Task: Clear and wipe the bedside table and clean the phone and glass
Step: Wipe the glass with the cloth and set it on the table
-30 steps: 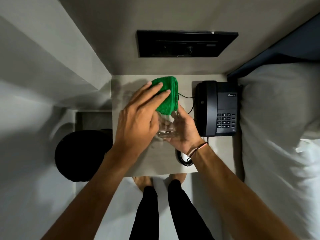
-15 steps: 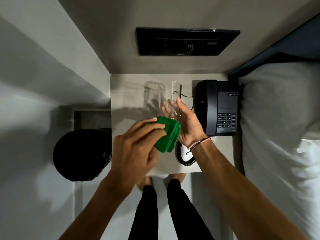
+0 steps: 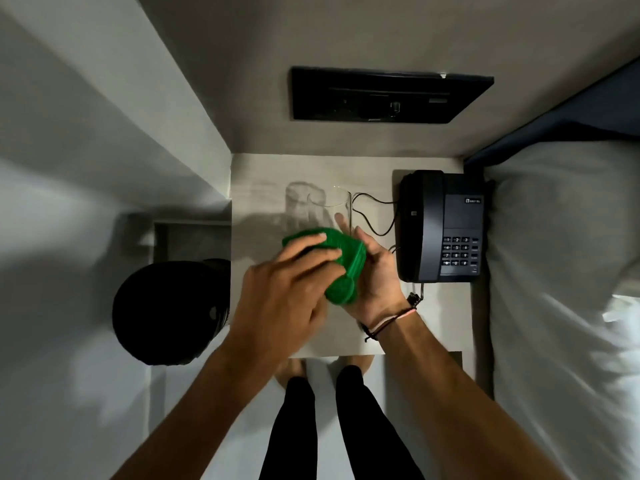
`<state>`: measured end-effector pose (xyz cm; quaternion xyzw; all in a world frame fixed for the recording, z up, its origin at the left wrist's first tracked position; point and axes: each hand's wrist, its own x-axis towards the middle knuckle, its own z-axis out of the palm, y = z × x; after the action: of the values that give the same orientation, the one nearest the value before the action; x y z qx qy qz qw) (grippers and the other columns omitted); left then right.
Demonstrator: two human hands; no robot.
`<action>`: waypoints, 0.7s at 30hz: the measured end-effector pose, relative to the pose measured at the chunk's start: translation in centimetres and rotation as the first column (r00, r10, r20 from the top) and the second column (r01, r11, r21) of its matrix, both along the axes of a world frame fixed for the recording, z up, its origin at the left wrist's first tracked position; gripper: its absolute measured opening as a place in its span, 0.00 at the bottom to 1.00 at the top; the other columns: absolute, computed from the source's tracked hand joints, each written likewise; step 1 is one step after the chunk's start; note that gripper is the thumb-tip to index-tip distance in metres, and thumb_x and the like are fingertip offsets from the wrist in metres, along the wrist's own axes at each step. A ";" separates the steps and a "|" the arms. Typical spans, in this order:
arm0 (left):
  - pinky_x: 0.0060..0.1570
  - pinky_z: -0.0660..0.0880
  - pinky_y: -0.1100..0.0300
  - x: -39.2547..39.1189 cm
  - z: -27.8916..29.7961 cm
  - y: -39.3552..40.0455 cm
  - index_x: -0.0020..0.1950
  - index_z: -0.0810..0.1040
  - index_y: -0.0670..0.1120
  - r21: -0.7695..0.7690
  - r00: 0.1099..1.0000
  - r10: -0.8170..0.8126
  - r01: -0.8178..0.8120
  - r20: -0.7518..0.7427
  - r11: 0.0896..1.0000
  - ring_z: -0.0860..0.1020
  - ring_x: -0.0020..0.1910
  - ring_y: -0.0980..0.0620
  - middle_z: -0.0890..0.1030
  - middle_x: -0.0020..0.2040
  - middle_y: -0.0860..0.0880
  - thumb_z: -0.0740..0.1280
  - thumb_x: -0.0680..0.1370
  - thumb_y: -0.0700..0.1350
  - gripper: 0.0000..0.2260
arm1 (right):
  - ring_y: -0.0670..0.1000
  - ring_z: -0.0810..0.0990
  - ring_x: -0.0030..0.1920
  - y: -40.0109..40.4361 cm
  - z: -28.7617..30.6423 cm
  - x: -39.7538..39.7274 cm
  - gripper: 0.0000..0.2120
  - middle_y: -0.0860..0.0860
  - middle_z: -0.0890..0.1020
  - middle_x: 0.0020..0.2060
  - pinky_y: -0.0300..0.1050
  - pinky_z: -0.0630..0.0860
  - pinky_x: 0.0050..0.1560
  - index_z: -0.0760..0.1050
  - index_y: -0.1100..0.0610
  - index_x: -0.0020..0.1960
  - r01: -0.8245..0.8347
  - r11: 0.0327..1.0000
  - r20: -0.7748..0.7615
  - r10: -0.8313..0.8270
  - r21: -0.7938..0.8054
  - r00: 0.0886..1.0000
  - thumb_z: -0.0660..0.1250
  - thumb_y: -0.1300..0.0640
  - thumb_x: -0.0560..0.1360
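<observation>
Head view: the left hand (image 3: 287, 292) grips a green cloth (image 3: 341, 263) against the clear glass (image 3: 330, 211) that the right hand (image 3: 375, 275) holds above the surface (image 3: 263, 188), the black telephone (image 3: 441, 226) just right of it.

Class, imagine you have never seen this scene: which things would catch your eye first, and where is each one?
The bright green cloth stands out first, at the middle of the pale bedside table, pressed by the left hand against a clear glass held in the right hand. Next comes the black phone at the table's right edge, beside the white bed. A round black bin sits on the floor to the table's left.
</observation>
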<state>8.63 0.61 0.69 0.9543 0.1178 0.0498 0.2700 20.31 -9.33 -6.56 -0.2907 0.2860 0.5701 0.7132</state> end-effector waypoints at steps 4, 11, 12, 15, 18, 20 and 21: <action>0.39 0.83 0.54 -3.5 -1.1 -0.3 0.51 0.86 0.46 -0.048 0.998 0.025 -0.022 0.051 0.999 0.83 0.57 0.51 0.86 0.53 0.50 0.61 0.69 0.39 0.17 | 0.60 0.81 0.53 0.6 -0.1 0.9 0.16 0.59 0.78 0.63 0.49 0.82 0.44 0.76 0.50 0.64 0.003 0.995 0.101 0.007 -0.098 0.995 0.65 0.53 0.77; 0.68 0.73 0.41 -6.3 -7.4 0.3 0.73 0.72 0.41 0.218 0.973 0.205 -0.179 -0.103 0.959 0.68 0.74 0.40 0.71 0.74 0.41 0.56 0.74 0.36 0.26 | 0.50 0.83 0.48 3.8 1.1 2.1 0.13 0.50 0.83 0.49 0.52 0.81 0.46 0.73 0.51 0.47 0.000 0.963 0.445 0.125 -0.271 0.887 0.75 0.63 0.71; 0.68 0.71 0.39 -6.7 -8.6 0.3 0.74 0.70 0.39 0.251 0.970 0.207 -0.170 -0.128 0.953 0.67 0.75 0.39 0.70 0.74 0.39 0.57 0.76 0.36 0.25 | 0.51 0.84 0.46 4.6 1.5 2.1 0.13 0.50 0.84 0.49 0.51 0.82 0.45 0.75 0.54 0.49 -0.023 0.941 0.540 0.214 -0.338 0.814 0.76 0.63 0.69; 0.69 0.68 0.38 -8.3 -12.3 -0.7 0.72 0.70 0.36 0.305 0.965 0.190 -0.128 -0.183 0.944 0.70 0.72 0.37 0.71 0.73 0.36 0.68 0.73 0.40 0.28 | 0.51 0.83 0.44 7.2 2.5 1.8 0.22 0.51 0.82 0.49 0.46 0.83 0.42 0.79 0.57 0.56 -0.015 0.801 0.723 0.549 -0.599 0.418 0.81 0.59 0.65; 0.65 0.74 0.42 -9.8 -15.1 -2.2 0.71 0.71 0.36 0.346 0.960 0.193 -0.113 -0.205 0.931 0.72 0.71 0.38 0.72 0.71 0.36 0.62 0.79 0.37 0.21 | 0.48 0.79 0.43 10.0 3.0 1.1 0.26 0.51 0.81 0.48 0.27 0.73 0.37 0.75 0.55 0.58 0.084 0.712 0.717 0.695 -0.697 0.048 0.81 0.55 0.63; 0.65 0.75 0.43 -10.0 -16.0 -2.7 0.73 0.68 0.36 0.346 0.958 0.196 -0.115 -0.208 0.931 0.71 0.72 0.39 0.70 0.73 0.36 0.57 0.79 0.35 0.21 | 0.49 0.78 0.47 11.7 2.9 0.8 0.30 0.50 0.79 0.51 0.32 0.73 0.42 0.71 0.53 0.60 0.111 0.674 0.657 0.738 -0.730 -0.154 0.80 0.52 0.63; 0.67 0.73 0.44 -10.1 -16.2 -2.8 0.74 0.67 0.36 0.355 0.955 0.194 -0.105 -0.223 0.929 0.70 0.73 0.39 0.69 0.74 0.36 0.58 0.77 0.34 0.24 | 0.50 0.77 0.49 12.6 2.9 0.6 0.32 0.50 0.78 0.53 0.37 0.75 0.46 0.70 0.53 0.62 0.109 0.665 0.640 0.743 -0.739 -0.195 0.80 0.52 0.63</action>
<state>-1.45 -2.16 -15.46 0.9730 0.2141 -0.0329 0.0794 20.90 3.31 -3.69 -0.8653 -0.2660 0.2277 0.3587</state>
